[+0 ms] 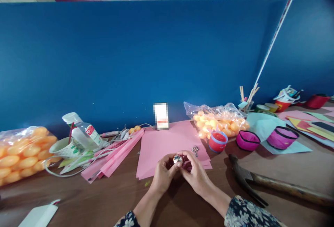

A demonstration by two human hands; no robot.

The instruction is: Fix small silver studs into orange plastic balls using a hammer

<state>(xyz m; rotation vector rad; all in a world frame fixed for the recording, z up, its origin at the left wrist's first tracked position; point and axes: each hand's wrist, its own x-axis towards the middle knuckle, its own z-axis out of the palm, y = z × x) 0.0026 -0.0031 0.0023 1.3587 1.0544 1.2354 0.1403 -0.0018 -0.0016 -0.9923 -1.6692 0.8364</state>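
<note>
Between the fingertips of both hands is a small shiny silver ball (pixel 177 159). My left hand (pixel 164 172) pinches it from the left, thumb in front. From the right, my right hand (pixel 195 173) closes its fingers against it. Part of the ball is hidden by the fingers, and I cannot make out its details. Both hands are over the front edge of a stack of pink paper sheets (pixel 163 147). Several small silver pieces (pixel 195 150) lie in a cluster on that paper, just beyond my right hand.
A hammer (pixel 276 183) lies at right. Behind are a bag of orange balls (pixel 221 121), a red cup (pixel 218 141) and magenta rings (pixel 247 140). At left are pink strips (pixel 114 159), a plastic bottle (pixel 86 131), a paper cup (pixel 62 147) and another ball bag (pixel 23 155).
</note>
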